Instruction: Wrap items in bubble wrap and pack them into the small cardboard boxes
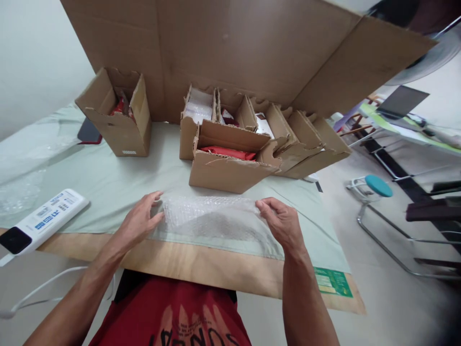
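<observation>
A clear sheet of bubble wrap lies across the cloth near the table's front edge, between my two hands. My left hand is at its left end, thumb and fingers apart, close to the wrap's edge. My right hand pinches the upper right corner between thumb and fingers. Just beyond the wrap stands a long cardboard box holding a red packet.
Several open cardboard boxes stand behind, before a tall cardboard panel. Another box is at left. A white device lies at the left front. More bubble wrap is at far left; a blue-topped stool is right.
</observation>
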Motion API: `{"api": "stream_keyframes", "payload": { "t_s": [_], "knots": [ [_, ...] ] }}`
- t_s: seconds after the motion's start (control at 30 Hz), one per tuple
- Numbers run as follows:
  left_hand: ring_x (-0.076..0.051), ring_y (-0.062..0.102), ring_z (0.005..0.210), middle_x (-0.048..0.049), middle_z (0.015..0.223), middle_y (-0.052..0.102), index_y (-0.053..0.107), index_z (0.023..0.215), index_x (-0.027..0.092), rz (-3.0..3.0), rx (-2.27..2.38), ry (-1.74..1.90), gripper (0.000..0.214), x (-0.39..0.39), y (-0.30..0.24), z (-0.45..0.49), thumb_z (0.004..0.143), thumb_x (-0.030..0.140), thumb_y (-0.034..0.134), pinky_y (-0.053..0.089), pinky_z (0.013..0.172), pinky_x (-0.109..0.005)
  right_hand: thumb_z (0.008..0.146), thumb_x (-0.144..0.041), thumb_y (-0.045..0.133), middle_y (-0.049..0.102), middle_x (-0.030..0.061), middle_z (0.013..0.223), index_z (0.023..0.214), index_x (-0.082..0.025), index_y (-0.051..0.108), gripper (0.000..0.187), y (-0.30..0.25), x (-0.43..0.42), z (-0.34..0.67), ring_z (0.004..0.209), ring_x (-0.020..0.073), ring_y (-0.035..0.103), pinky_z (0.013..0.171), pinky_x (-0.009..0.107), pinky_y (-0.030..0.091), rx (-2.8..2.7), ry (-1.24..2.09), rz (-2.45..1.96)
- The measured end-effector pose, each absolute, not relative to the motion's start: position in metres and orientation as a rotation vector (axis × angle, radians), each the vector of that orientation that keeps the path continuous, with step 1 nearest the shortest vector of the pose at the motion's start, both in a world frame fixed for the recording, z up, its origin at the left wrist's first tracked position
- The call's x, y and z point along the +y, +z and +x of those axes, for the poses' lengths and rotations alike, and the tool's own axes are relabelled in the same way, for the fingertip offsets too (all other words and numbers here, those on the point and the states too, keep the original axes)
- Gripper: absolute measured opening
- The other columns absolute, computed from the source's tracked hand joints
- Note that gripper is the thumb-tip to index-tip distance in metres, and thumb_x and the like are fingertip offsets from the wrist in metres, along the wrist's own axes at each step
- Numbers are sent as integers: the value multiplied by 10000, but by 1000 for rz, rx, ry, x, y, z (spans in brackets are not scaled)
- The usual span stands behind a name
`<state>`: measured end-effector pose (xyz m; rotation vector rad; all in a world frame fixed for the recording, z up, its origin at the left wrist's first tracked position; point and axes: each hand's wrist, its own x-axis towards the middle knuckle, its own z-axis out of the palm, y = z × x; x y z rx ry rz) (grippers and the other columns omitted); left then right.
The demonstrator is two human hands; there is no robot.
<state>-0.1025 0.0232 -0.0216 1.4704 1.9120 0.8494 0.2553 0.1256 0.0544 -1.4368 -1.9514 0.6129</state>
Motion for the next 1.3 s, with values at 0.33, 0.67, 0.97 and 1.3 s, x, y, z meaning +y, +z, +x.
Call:
{"api": "stream_keyframes", "payload": {
  "t_s": [0.33, 0.67, 0.97, 1.3],
  "knots": [
    [-299, 512, 1374, -136, 1492, 533, 411, 1522, 220, 1935, 1816, 705, 665, 43, -34, -88, 877, 282, 562, 419, 1145, -506, 858, -673, 601, 536, -15, 552, 625, -188, 608, 538, 47, 142, 260, 538, 128, 467, 550, 257, 380, -1890, 950, -1467],
    [-358, 425, 1448, -148, 1590, 457, 641, 1288, 222, 2036, 1880, 760, 450, 63, -24, -46, 840, 266, 629, 333, 1173, -564, 847, -590, 620, 515, -28, 554, 637, -194, 606, 449, 48, 136, 257, 528, 111, 446, 540, 249, 374, -1896, 1123, -1433],
    [-154, 574, 566, 10, 684, 719, 690, 840, 199, 1296, 1745, 760, 244, 58, 16, -82, 763, 388, 556, 396, 547, -253, 797, -436, 660, 710, 9, 707, 715, -208, 707, 247, 34, 136, 296, 696, 182, 635, 682, 293, 470, -2195, 1040, -1503],
    [-235, 614, 729, -53, 797, 706, 694, 1128, 171, 1403, 2097, 630, 453, 75, 3, -90, 780, 403, 518, 450, 689, -337, 762, -476, 684, 770, 107, 1018, 1137, -196, 701, 469, -9, 165, 297, 862, 250, 677, 820, 402, 531, -1854, 703, -1578]
  ]
}}
